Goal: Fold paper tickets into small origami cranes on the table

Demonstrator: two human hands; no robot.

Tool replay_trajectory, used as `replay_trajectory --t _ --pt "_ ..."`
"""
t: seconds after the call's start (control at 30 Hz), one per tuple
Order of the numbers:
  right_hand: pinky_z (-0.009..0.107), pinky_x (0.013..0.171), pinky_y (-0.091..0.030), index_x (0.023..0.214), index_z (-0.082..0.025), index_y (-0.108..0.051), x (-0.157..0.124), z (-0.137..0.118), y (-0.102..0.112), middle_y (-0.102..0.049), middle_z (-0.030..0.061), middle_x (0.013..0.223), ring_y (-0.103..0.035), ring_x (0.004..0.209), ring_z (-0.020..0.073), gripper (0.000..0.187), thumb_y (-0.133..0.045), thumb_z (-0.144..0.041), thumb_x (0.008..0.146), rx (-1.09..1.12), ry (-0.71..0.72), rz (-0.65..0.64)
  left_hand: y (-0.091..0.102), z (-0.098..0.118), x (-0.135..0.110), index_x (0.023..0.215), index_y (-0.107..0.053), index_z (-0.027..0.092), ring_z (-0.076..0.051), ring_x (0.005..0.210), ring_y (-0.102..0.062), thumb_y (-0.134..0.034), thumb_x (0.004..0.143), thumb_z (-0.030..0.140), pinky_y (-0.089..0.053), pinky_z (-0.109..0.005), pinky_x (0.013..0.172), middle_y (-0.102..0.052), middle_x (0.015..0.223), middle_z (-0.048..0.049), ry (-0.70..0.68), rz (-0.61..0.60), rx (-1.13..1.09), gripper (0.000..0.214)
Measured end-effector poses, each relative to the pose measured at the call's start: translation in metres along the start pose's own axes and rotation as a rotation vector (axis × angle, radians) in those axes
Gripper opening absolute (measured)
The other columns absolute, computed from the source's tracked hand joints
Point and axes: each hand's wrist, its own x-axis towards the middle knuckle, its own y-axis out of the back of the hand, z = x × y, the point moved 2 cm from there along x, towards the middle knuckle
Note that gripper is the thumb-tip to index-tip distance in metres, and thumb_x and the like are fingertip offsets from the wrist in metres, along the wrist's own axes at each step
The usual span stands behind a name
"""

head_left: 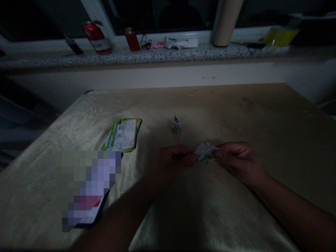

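Between my two hands is a small folded piece of printed paper (206, 152), white with dark print and a green part, turned like a diamond. My left hand (177, 159) pinches its left corner between thumb and fingers. On the other side, the thumb and fingers of my right hand (240, 159) close on the right corner. Just beyond, a small folded paper piece (176, 124) stands on the cloth-covered table (220, 105), its tip pointing up. To the left lies a stack of green printed leaflets (123, 134).
A lit phone (91, 210), partly blurred out, lies near my left forearm. Along the stone windowsill (147, 56) stand a red can (97, 38), a red bottle (132, 39), a white tube (183, 43), a tan cylinder (228, 22) and a yellow package (280, 36).
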Motion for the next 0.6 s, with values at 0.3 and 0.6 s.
replay_trajectory --t 0.3,0.6 --pt "0.03 0.08 -0.058 0.1 -0.026 -0.084 0.0 0.003 -0.002 -0.081 0.0047 0.094 -0.073 0.088 0.021 0.033 -0.071 -0.054 0.089 0.25 0.032 -0.123 -0.002 -0.018 0.006 0.081 -0.077 0.015 -0.012 0.063 -0.061 -0.077 0.081 0.031 -0.047 -0.025 0.066 -0.068 0.068 -0.0013 0.101 -0.107 -0.294 0.016" --pt "0.03 0.077 -0.061 0.109 -0.026 -0.078 -0.002 0.002 -0.017 -0.063 0.0085 0.135 -0.073 0.094 0.0189 0.028 -0.075 -0.046 0.089 0.169 0.058 -0.409 -0.024 -0.022 -0.001 0.078 -0.078 0.014 -0.013 0.058 -0.06 -0.091 0.065 0.034 -0.05 -0.025 0.057 -0.067 0.069 -0.0029 0.336 -0.283 -0.557 0.028"
